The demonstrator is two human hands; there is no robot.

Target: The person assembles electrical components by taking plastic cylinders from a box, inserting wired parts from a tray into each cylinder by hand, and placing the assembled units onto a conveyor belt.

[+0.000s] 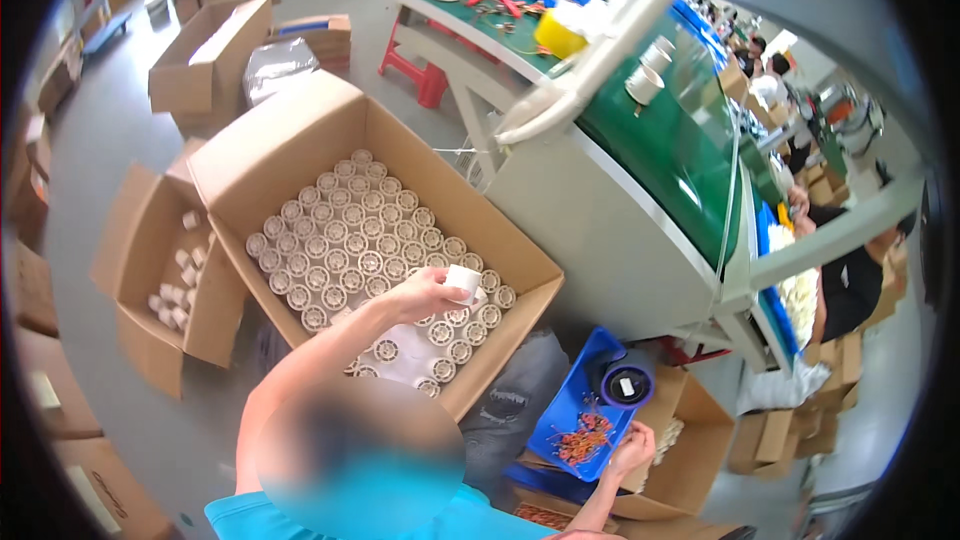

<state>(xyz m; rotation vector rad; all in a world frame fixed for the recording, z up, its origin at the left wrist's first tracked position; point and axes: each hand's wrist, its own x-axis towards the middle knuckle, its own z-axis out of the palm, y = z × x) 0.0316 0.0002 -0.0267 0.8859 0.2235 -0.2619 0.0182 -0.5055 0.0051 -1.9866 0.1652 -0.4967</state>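
My left hand (425, 292) is closed round a white cylindrical part (461, 284), held above a large open cardboard box (290, 125). Inside that box, rows of similar round white parts (370, 262) stand with their slotted ends up, and a gap shows at the near side. Over on the right, my right hand (632, 450) is beside the rim of a blue tray (566, 392), its fingers curled together. Whatever they may hold is too small to make out. Small orange-red wired pieces (585, 438) lie in the tray, next to a round black-and-purple container (627, 384).
A smaller open carton (150, 240) with loose white parts stands left. Beyond the big box is a green conveyor (650, 155) with a grey side and white frame. Another cardboard box (700, 430) sits by my right hand. Other people work at a green table (480, 5) and along the line.
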